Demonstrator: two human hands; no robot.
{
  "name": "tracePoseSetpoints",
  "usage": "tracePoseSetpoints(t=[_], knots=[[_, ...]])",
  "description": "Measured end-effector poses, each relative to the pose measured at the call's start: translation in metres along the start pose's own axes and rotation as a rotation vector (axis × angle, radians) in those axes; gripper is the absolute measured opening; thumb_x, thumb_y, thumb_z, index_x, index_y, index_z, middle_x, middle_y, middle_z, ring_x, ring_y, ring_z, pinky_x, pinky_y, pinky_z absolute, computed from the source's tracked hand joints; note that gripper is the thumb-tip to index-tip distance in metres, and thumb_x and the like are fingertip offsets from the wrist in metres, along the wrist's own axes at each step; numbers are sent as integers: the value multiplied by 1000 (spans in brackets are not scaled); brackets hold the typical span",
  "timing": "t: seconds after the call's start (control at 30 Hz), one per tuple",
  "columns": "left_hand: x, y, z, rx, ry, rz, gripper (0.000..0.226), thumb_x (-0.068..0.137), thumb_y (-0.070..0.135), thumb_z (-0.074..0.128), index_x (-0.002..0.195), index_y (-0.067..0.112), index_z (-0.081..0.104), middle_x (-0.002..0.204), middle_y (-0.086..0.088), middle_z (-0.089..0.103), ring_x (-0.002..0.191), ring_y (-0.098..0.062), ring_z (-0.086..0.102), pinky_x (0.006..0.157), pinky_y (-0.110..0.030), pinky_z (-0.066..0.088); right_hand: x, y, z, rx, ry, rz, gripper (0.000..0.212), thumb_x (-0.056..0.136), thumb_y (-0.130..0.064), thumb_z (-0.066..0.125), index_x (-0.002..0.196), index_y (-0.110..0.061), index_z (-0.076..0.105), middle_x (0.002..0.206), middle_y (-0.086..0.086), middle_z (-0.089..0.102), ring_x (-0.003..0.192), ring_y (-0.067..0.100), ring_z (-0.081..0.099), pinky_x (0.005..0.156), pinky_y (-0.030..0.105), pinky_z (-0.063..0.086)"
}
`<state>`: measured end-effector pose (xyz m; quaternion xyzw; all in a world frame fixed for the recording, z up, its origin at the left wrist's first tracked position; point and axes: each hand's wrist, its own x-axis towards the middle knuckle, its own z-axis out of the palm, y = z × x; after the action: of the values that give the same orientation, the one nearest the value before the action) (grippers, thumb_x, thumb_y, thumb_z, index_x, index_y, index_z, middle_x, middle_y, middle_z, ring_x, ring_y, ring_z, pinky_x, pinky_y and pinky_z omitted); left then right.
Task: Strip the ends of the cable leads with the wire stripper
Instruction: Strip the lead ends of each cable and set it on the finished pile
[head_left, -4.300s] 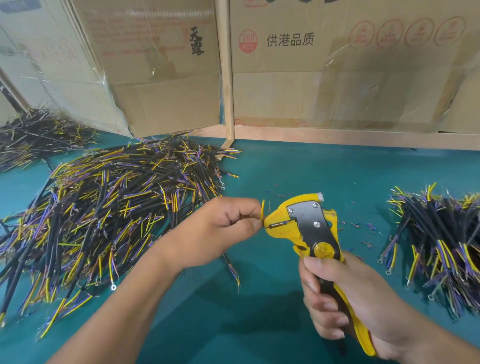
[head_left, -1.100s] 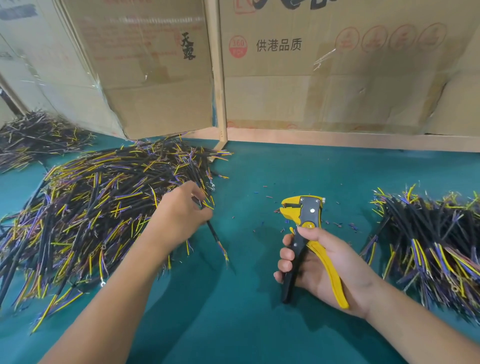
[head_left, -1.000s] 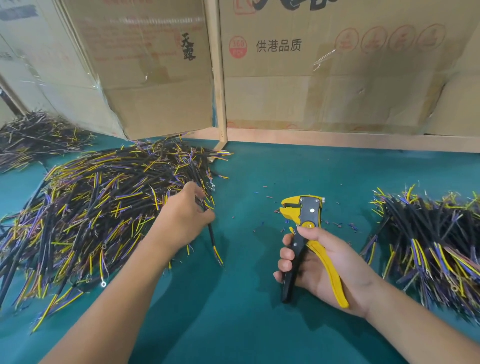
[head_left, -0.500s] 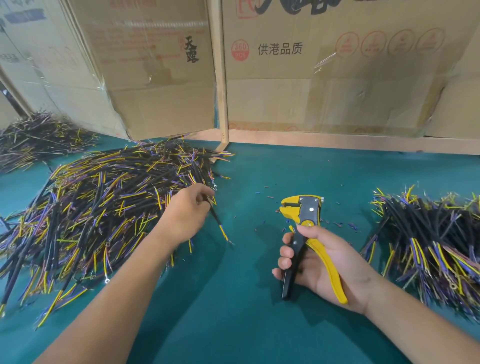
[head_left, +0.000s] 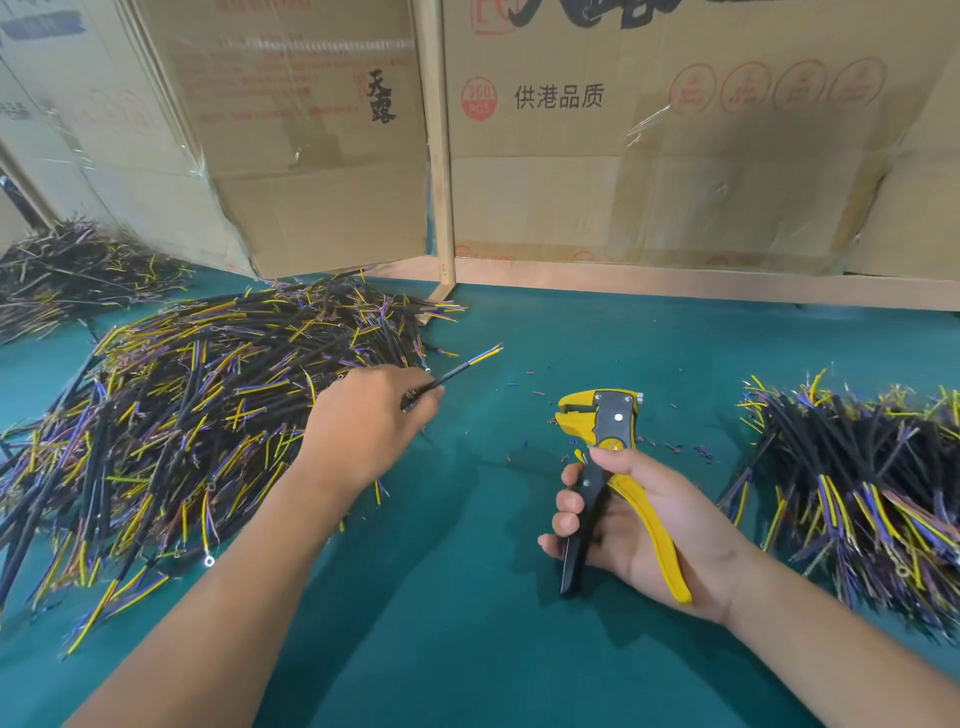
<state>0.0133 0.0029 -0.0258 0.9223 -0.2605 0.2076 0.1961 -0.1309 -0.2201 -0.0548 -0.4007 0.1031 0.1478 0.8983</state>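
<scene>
My left hand (head_left: 369, 423) pinches a single black cable (head_left: 457, 368) at the right edge of the big cable pile (head_left: 197, 410). The cable points up and to the right, and its yellow and blue leads fan out at the far tip. My right hand (head_left: 644, 525) holds the yellow and black wire stripper (head_left: 602, 431) by its handles, low over the green table, head pointing away from me. The stripper's jaws are empty and the handles are spread apart. The cable tip and the stripper head are well apart.
A second cable pile (head_left: 872, 483) lies at the right and another (head_left: 67, 270) at the far left. Small bits of cut insulation (head_left: 680, 449) dot the green tabletop (head_left: 467, 623). Cardboard boxes (head_left: 675, 135) and a wooden post (head_left: 439, 156) wall off the back.
My left hand has pulled one cable out of the pile and swung its free end from pointing down-right to pointing up-right. My right hand and the stripper have stayed in place.
</scene>
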Motion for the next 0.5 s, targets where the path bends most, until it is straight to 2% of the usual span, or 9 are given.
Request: tracePoseSetpoints(t=[0.13, 0.23, 0.3, 0.4, 0.5], knots=[[0, 4, -4, -24, 53, 39, 19, 95, 42, 60, 92, 29, 74, 84, 3, 54, 82, -24, 59, 63, -34, 47, 0, 0, -1, 0, -3, 4, 25, 91, -28, 61, 93, -4, 58, 78, 15, 48, 67, 30, 50, 82, 52, 55], [0, 10, -2, -81, 125, 197, 10, 91, 20, 69, 88, 12, 75, 89, -4, 56, 85, -26, 56, 72, -38, 49, 1, 0, -1, 6, -9, 8, 25, 90, -28, 63, 93, -4, 58, 78, 14, 48, 68, 30, 50, 84, 52, 55], [-1, 18, -1, -205, 163, 287, 7, 90, 4, 64, 92, 5, 71, 89, -4, 59, 83, -22, 57, 77, -33, 48, 0, 0, -2, 9, -17, 11, 26, 89, -29, 63, 93, -4, 58, 79, 14, 48, 68, 30, 50, 85, 53, 54], [-6, 32, -2, -412, 163, 297, 26, 89, 1, 52, 109, 8, 66, 80, 5, 60, 67, -4, 53, 68, -13, 42, -1, 0, -2, 9, -18, 14, 26, 89, -29, 64, 93, -3, 59, 79, 15, 48, 69, 30, 50, 85, 52, 54], [-11, 41, 1, -557, 95, 220, 25, 96, 14, 48, 118, 18, 61, 68, 9, 46, 56, -4, 40, 57, -11, 31, 0, 0, 0, 3, -14, 14, 27, 90, -29, 63, 94, -3, 58, 79, 15, 48, 68, 30, 51, 84, 52, 54]])
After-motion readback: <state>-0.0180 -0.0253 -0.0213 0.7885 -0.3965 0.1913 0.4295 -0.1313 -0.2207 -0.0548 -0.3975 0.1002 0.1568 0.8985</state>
